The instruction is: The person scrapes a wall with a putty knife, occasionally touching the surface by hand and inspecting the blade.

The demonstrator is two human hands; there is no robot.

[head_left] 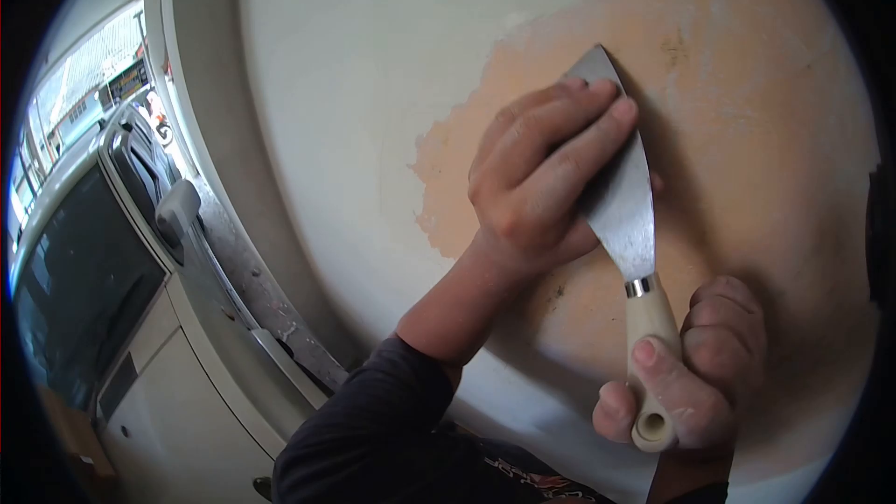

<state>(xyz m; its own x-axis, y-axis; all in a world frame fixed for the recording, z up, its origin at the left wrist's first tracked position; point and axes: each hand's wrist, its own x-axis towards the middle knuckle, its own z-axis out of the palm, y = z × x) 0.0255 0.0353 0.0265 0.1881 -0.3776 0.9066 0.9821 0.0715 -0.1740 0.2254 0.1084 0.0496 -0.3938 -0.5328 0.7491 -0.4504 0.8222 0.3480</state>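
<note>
A putty knife with a wide metal blade and a pale handle [651, 313] slants across the wall, its blade pointing up and a little left. My right hand [700, 369] is wrapped round the handle near its holed end. Fingers of my left hand [551, 168] lie on the blade, pressed together, with the thumb side hidden behind the metal. Behind the blade is an orange-brown patch [747, 149] bordered by pale, whitish wall [345, 65]. The blade's tip lies against or very close to this patch.
At the left stands a light-coloured vehicle [196, 345] with a dark window and a side mirror [177, 210]. Between it and the wall runs a narrow ledge [252, 280]. Beyond the opening at the upper left, a building [79, 103] shows. A brown box [79, 448] is at the lower left.
</note>
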